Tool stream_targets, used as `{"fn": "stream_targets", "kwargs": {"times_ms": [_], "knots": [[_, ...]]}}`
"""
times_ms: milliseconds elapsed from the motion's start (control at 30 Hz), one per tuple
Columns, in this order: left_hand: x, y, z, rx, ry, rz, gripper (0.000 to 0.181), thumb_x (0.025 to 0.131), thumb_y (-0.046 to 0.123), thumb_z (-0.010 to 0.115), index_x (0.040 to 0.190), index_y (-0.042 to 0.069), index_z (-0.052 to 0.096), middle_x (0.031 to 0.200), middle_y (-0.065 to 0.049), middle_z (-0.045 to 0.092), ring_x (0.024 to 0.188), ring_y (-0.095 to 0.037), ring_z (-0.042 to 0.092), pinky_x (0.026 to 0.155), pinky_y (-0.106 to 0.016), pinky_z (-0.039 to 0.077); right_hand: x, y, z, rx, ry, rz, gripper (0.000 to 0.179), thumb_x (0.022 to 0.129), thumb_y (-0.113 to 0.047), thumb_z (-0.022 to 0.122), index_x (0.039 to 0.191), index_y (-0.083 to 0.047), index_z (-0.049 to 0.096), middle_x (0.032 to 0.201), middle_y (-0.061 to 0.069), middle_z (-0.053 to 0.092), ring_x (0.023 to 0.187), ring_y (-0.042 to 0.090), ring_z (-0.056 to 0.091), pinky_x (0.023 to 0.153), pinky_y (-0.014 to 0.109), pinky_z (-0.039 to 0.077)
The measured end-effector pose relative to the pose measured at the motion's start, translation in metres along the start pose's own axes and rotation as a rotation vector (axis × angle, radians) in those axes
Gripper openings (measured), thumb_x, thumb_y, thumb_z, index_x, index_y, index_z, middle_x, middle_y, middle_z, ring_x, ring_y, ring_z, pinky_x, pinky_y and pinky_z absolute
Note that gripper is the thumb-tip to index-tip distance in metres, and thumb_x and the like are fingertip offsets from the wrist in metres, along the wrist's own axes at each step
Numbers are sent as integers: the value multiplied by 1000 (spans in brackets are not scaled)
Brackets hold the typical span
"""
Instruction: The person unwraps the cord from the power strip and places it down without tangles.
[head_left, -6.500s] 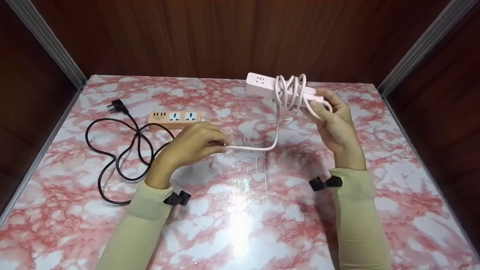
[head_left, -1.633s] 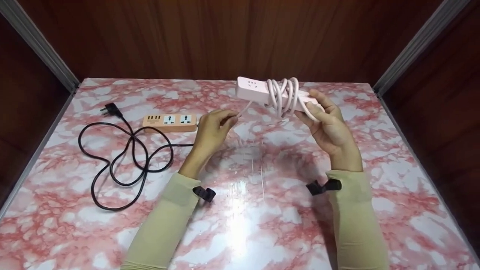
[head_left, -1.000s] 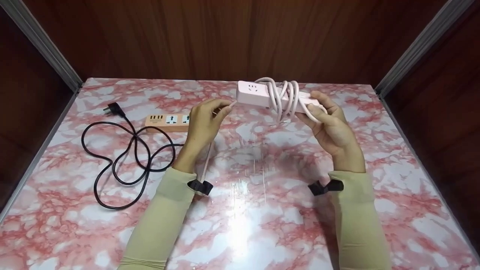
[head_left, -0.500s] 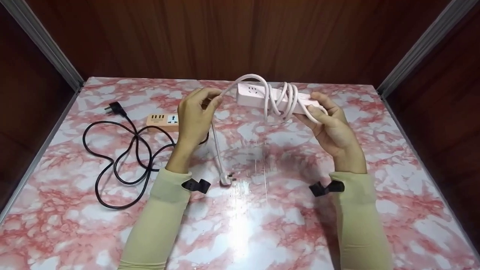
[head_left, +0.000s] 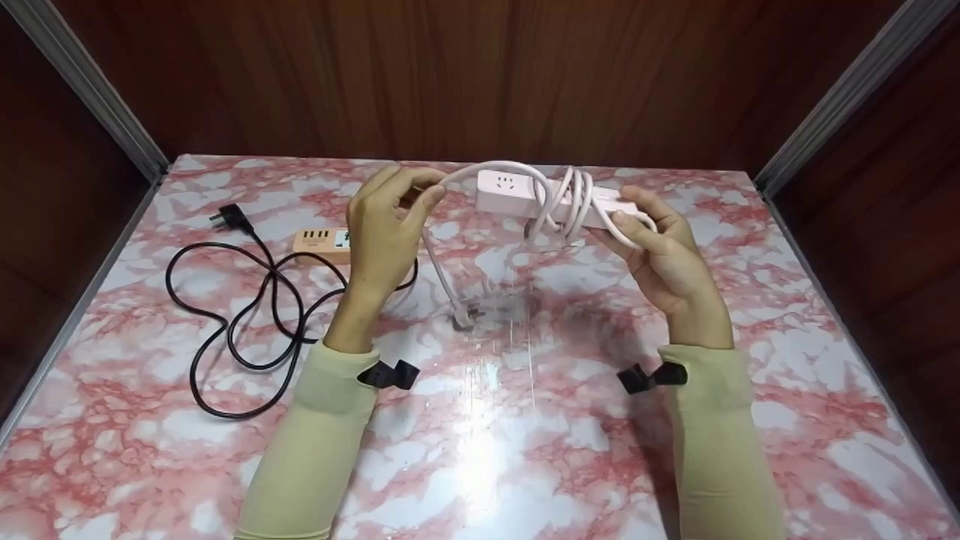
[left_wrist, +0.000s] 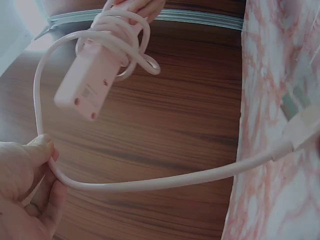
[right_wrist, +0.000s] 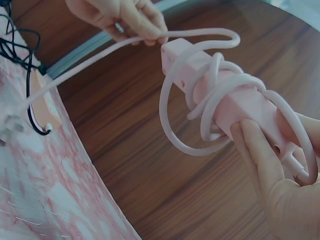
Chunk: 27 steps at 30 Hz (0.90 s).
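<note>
My right hand (head_left: 671, 262) holds a pink power strip (head_left: 499, 196) by its right end, up above the table. Its pale pink cord (head_left: 577, 199) winds round the strip in several loose coils. Between thumb and fingers, my left hand (head_left: 384, 232) pinches the cord just left of the strip's free end. A length arches from there over that end, as the right wrist view also shows. Below the left hand the cord's tail hangs with its plug (head_left: 463, 315), prongs toward the right. The strip's underside with small reddish feet (left_wrist: 86, 92) shows in the left wrist view.
An orange power strip (head_left: 319, 246) lies behind my left hand, partly hidden. Its black cord (head_left: 224, 322) spreads in loops at the left, ending in a black plug (head_left: 235, 218). Dark wood-patterned panels (head_left: 465, 82) enclose the red-and-white marbled table (head_left: 562, 465).
My left hand has moved from under the strip's free end up and left, carrying the cord over that end. The outermost coil has loosened. The plug has come into view and risen.
</note>
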<state>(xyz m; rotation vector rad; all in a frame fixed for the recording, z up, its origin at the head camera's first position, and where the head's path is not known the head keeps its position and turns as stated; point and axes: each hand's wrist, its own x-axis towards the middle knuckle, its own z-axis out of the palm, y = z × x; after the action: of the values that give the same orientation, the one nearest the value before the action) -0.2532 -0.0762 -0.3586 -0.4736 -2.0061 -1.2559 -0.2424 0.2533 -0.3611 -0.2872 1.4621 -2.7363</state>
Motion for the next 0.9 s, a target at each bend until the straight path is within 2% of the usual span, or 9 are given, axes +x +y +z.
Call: {"fn": "stream_targets", "kwargs": {"times_ms": [167, 400, 567, 667, 733, 900], "knots": [[2, 5, -6, 24, -28, 76, 18, 99, 26, 76, 106, 11, 83, 94, -3, 74, 88, -16, 66, 81, -37, 54, 0, 0, 0, -11, 34, -3, 25, 98, 12, 65, 112, -6, 76, 123, 15, 61, 105, 24, 71, 95, 38, 60], [4, 4, -12, 37, -63, 196, 19, 98, 27, 76, 103, 11, 82, 95, -3, 75, 93, -20, 65, 84, -29, 50, 2, -1, -1, -17, 69, 2, 25, 99, 10, 65, 110, -9, 77, 123, 14, 60, 106, 24, 72, 95, 37, 60], [5, -2, -11, 18, -118, 280, 14, 93, 22, 80, 102, 12, 83, 95, -1, 76, 88, -18, 63, 83, -30, 45, 1, -2, -1, 17, 76, -10, 24, 99, 10, 66, 112, -7, 77, 125, 16, 57, 105, 24, 71, 95, 36, 60], [6, -5, -16, -2, -202, 325, 12, 91, 19, 82, 101, 12, 83, 95, -1, 76, 86, -17, 63, 83, -31, 45, 1, -2, -3, 48, 77, -13, 23, 99, 11, 65, 114, -4, 75, 126, 17, 56, 105, 24, 72, 95, 37, 60], [6, -5, -21, -5, -274, 322, 12, 91, 21, 82, 101, 12, 83, 95, -1, 76, 87, -17, 63, 83, -30, 46, 2, -3, -3, 60, 77, -12, 22, 99, 11, 65, 114, -3, 74, 127, 17, 55, 106, 24, 72, 96, 37, 59], [3, -1, -37, -27, -484, 220, 12, 89, 17, 84, 100, 14, 83, 93, 1, 74, 86, -13, 64, 80, -30, 50, 2, -2, -2, 51, 69, -13, 21, 99, 10, 65, 113, -4, 74, 128, 17, 55, 107, 24, 71, 97, 37, 59]]}}
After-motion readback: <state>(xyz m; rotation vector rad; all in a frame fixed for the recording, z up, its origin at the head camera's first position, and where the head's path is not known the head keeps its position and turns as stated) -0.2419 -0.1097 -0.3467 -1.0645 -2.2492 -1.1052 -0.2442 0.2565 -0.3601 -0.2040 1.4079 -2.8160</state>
